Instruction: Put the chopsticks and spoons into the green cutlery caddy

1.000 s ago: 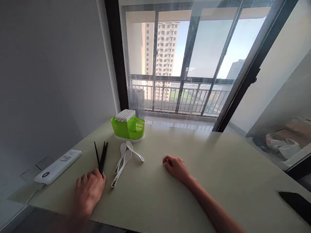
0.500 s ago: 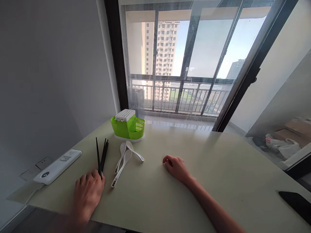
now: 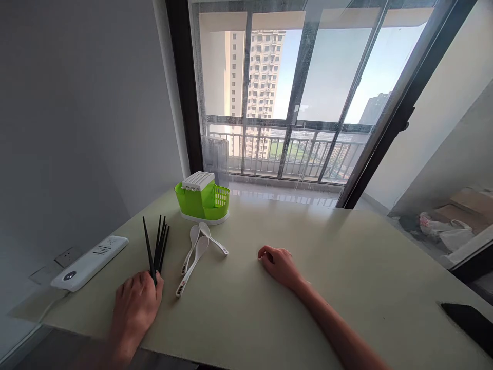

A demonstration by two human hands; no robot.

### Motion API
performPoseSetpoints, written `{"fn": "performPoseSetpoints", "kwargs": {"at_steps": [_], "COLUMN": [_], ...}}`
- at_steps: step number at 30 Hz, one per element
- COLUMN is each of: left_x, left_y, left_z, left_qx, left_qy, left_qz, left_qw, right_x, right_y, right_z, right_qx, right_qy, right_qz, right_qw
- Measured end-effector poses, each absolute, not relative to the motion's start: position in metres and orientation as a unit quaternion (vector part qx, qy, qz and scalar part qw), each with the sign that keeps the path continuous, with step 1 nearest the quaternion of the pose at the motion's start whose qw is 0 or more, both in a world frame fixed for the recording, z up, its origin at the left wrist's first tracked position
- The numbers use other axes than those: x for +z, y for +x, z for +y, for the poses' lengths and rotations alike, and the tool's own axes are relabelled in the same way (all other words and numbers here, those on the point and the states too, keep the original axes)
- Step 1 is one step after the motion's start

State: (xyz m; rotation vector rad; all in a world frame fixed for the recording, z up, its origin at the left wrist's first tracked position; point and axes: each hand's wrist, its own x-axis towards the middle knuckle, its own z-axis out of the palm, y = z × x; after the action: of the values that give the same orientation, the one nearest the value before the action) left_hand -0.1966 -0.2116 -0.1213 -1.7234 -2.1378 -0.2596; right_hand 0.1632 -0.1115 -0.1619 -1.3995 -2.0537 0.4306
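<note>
My left hand [image 3: 136, 303] rests at the left front of the table with its thumb and fingers closed on black chopsticks [image 3: 148, 241]. Several chopsticks fan out from it, tips pointing away from me; how many it grips is hidden. To their right lie three white spoons [image 3: 196, 263], bowls facing the far side and printed marks on the handles. Behind the spoons stands a green utensil caddy [image 3: 194, 205] with a white slotted top and an open side basket. My right hand [image 3: 281, 264] lies on the table, fingers curled in loosely, with nothing seen in them.
A white power strip [image 3: 90, 262] with a cord lies along the table's left edge by the wall. At the right edge sits a flat black object [image 3: 468, 321]. The pale table [image 3: 246, 318] stands before a dark-framed glass door [image 3: 287, 123].
My left hand has shifted slightly to the left, and the chopsticks have spread apart, with more of them showing separately. My right hand, the spoons and the caddy have stayed put.
</note>
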Motion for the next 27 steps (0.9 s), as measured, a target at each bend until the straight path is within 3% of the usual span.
{"fn": "performPoseSetpoints", "kwargs": {"at_steps": [13,22,27], "left_x": [-0.113,-0.085,-0.097], "left_y": [-0.182,-0.109,-0.059], "left_z": [-0.213,-0.226,-0.222], "left_qx": [-0.202,-0.285,-0.299], "left_qy": [-0.612,-0.691,-0.729], "left_qz": [-0.755,-0.663,-0.614], "left_qw": [0.122,0.031,0.047], "right_x": [-0.161,-0.159,-0.157], "right_y": [0.162,0.162,0.161], "right_z": [-0.112,-0.113,-0.114], "right_qx": [0.159,0.173,0.184], "right_qy": [-0.533,-0.531,-0.534], "right_qz": [-0.774,-0.769,-0.754], "right_qw": [0.304,0.311,0.335]}}
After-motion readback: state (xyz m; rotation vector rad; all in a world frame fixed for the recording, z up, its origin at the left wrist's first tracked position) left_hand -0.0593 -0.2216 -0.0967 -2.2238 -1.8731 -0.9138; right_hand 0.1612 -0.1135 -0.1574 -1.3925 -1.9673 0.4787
